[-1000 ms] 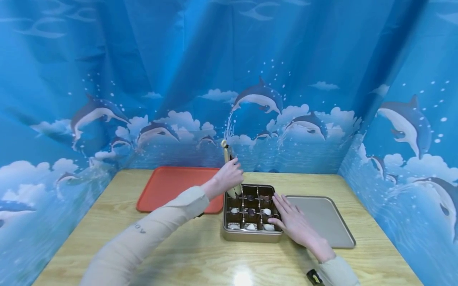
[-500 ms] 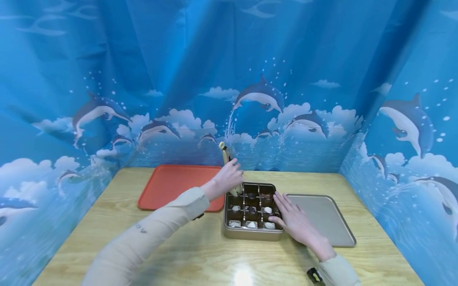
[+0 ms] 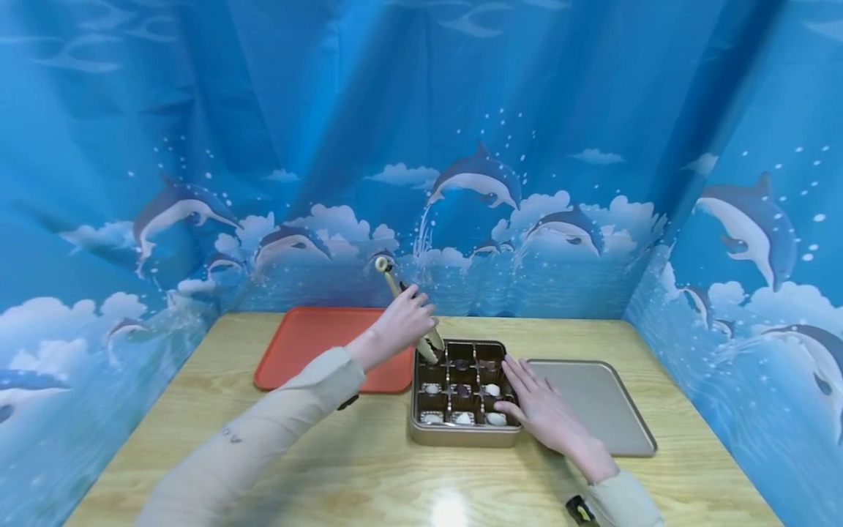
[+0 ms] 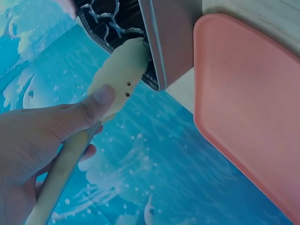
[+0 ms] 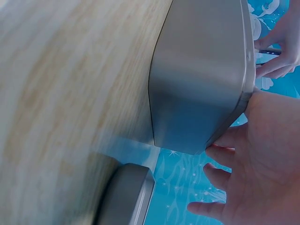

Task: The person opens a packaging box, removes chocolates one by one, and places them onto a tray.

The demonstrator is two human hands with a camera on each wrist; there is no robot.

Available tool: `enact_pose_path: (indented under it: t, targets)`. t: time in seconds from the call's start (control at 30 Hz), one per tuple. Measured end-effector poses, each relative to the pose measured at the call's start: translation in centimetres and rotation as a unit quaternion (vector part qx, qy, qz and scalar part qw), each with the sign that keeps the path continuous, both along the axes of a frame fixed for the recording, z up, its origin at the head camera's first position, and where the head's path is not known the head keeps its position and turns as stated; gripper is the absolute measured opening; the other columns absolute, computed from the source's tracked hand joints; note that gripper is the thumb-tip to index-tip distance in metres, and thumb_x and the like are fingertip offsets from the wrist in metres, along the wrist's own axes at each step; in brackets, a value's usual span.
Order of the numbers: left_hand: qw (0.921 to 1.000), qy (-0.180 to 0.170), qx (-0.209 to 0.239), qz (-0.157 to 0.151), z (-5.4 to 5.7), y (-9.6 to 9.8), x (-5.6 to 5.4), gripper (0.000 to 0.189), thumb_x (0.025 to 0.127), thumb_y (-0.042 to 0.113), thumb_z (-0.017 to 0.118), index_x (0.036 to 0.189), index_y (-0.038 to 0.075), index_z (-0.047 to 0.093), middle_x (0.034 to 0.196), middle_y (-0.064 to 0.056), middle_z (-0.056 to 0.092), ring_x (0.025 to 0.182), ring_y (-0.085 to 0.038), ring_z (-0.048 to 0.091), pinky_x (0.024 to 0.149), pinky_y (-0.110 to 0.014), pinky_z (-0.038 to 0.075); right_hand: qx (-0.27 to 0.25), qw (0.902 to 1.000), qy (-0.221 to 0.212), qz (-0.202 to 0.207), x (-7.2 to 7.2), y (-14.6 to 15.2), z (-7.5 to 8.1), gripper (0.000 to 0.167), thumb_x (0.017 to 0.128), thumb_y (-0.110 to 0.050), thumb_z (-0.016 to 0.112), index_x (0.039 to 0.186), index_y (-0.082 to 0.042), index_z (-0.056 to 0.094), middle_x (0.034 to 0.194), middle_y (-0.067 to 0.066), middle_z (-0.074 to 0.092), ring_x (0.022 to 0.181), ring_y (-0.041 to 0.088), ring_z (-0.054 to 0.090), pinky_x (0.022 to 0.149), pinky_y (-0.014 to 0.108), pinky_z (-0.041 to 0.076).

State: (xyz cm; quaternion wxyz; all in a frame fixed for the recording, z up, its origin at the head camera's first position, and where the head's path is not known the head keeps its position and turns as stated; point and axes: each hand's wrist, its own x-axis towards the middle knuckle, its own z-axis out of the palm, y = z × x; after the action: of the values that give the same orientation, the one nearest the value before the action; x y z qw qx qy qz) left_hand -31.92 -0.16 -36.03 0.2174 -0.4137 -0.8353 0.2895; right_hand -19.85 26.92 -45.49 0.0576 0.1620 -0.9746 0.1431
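Observation:
My left hand point(image 3: 403, 326) grips cream-coloured tongs point(image 4: 119, 68), thumb along one arm. The tongs lean, ring end up to the left, their broad tips at the far-left compartment of a bronze metal box point(image 3: 464, 437). What lies between the tips is hidden. Dark dividers split the box into several compartments. White pieces point(image 3: 492, 390) sit in the near and middle ones, and dark pieces point(image 3: 463, 391) in others. My right hand point(image 3: 543, 413) lies with straight, spread fingers against the box's right rim; in the right wrist view its fingertips are right at that rim.
A red tray point(image 3: 323, 340) lies left of the box, partly behind my left forearm. On the right, a flat bronze lid point(image 3: 596, 402) rests on the wooden table point(image 3: 369, 468). A blue dolphin-print curtain point(image 3: 369, 146) stands behind the table and along its sides.
My left hand has shifted left, and the ring end of the tongs has swung left and tilted over. Their tips stay by the far-left compartment. The right hand has kept its place.

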Motion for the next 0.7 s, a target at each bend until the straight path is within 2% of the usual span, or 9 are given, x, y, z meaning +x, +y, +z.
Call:
enact_pose_path:
  t: [0.13, 0.27, 0.5, 0.7]
  targets:
    - [0.9992, 0.002, 0.038, -0.006, 0.3, -1.5, 0.3, 0.041, 0.081, 0.049, 0.079, 0.118, 0.031, 0.075, 0.110, 0.009, 0.071, 0.100, -0.018, 0.061, 0.089, -0.036, 0.041, 0.001, 1.0000, 0.000, 0.001, 0.0, 0.0, 0.0, 0.079, 0.102, -0.050, 0.052, 0.158, -0.002, 0.026, 0.166, 0.015, 0.018, 0.152, 0.039, 0.019, 0.113, 0.070, 0.022]
    - [0.9949, 0.010, 0.097, -0.027, -0.3, -3.3, 0.6, 0.049, 0.077, 0.053, 0.078, 0.121, 0.031, 0.073, 0.109, 0.009, 0.072, 0.099, -0.017, 0.062, 0.088, -0.036, 0.044, 0.000, 1.0000, 0.000, 0.002, -0.1, 0.0, -0.1, 0.078, 0.102, -0.049, 0.053, 0.158, -0.001, 0.026, 0.166, 0.015, 0.018, 0.152, 0.039, 0.018, 0.113, 0.070, 0.022]
    - [0.9804, -0.002, 0.191, -0.050, -1.7, -6.2, 0.8, 0.057, 0.074, 0.052, 0.078, 0.125, 0.028, 0.072, 0.111, 0.006, 0.072, 0.099, -0.020, 0.062, 0.086, -0.037, 0.045, -0.010, 0.9998, 0.012, 0.011, 0.0, 0.0, -0.1, 0.079, 0.101, -0.048, 0.055, 0.157, 0.001, 0.028, 0.165, 0.017, 0.020, 0.151, 0.042, 0.020, 0.111, 0.071, 0.022]
    - [0.9687, -0.015, 0.242, -0.052, -2.0, -8.3, 1.1, 0.056, 0.072, 0.045, 0.084, 0.122, 0.023, 0.074, 0.108, 0.002, 0.073, 0.096, -0.021, 0.063, 0.086, -0.039, 0.046, -0.012, 0.9997, 0.018, 0.012, 0.1, 0.1, -0.2, 0.078, 0.102, -0.048, 0.054, 0.157, 0.002, 0.029, 0.164, 0.019, 0.022, 0.150, 0.043, 0.022, 0.111, 0.072, 0.022]
